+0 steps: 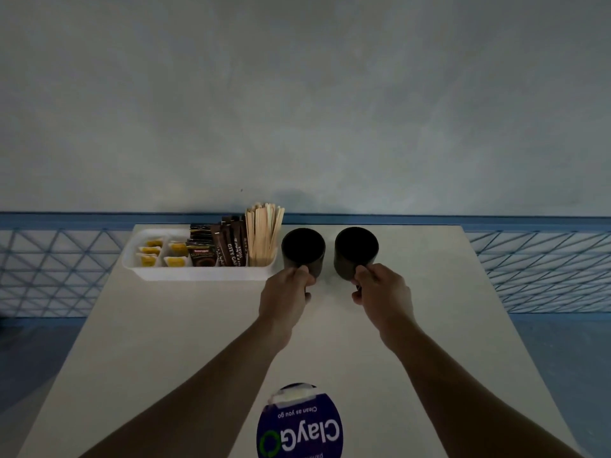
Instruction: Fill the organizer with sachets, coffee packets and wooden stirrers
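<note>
A white organizer (198, 274) stands at the table's far left. Its left part holds several yellow sachets (158, 252). Dark brown coffee packets (218, 249) stand in the middle, and wooden stirrers (263, 233) stand upright at its right end. Just right of it sit two dark mugs. My left hand (286, 294) grips the handle of the left mug (303, 247). Around the handle of the right mug (356, 249), my right hand (383, 292) is closed. Both mugs rest upright on the table.
The pale table (185, 352) runs from me to the wall. A round blue "ClayGo" sticker (299, 428) lies near its front edge. Blue wire mesh (542, 266) flanks the table on both sides, under a plain grey wall.
</note>
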Action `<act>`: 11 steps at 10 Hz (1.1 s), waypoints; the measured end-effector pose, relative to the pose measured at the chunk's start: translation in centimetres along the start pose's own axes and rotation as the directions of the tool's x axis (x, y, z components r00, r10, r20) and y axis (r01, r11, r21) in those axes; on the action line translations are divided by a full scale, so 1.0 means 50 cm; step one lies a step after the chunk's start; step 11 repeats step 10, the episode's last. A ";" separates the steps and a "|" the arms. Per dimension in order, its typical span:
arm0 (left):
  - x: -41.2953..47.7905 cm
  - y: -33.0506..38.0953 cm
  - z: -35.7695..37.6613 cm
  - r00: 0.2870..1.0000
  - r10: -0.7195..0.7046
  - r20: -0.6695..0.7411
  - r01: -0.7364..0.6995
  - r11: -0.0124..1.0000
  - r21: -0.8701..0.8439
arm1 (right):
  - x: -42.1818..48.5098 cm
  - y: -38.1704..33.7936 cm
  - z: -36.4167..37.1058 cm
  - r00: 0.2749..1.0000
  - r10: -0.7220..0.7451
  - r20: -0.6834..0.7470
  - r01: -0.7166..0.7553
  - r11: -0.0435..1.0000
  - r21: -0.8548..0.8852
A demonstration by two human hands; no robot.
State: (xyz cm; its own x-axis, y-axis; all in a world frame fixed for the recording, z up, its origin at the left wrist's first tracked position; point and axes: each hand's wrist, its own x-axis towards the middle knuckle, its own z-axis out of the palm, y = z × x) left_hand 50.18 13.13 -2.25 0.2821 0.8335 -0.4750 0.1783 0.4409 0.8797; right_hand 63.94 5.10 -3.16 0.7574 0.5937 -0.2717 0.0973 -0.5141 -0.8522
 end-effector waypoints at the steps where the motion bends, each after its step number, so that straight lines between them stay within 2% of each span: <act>1: 0.013 -0.002 0.004 1.000 -0.010 -0.003 0.010 1.000 0.013 | 0.005 0.000 0.005 1.000 0.013 -0.010 -0.013 1.000 -0.004; 5: 0.003 0.011 0.003 0.998 -0.031 -0.050 0.036 0.992 0.118 | 0.007 0.004 0.000 1.000 0.014 -0.005 -0.014 0.999 -0.047; 7: -0.042 0.026 -0.028 0.998 0.025 -0.065 -0.014 0.987 0.159 | -0.032 -0.006 -0.038 0.999 0.018 -0.039 -0.019 0.999 -0.043; 9: -0.114 0.049 -0.066 0.997 0.077 0.014 -0.078 0.949 0.305 | -0.101 -0.029 -0.078 0.998 -0.059 0.022 0.061 0.991 -0.119; 10: -0.163 0.069 -0.087 0.986 0.145 0.080 -0.165 0.899 0.407 | -0.154 -0.052 -0.094 0.987 -0.145 0.067 0.155 0.971 -0.185; 11: -0.163 0.069 -0.087 0.986 0.145 0.080 -0.165 0.899 0.407 | -0.154 -0.052 -0.094 0.987 -0.145 0.067 0.155 0.971 -0.185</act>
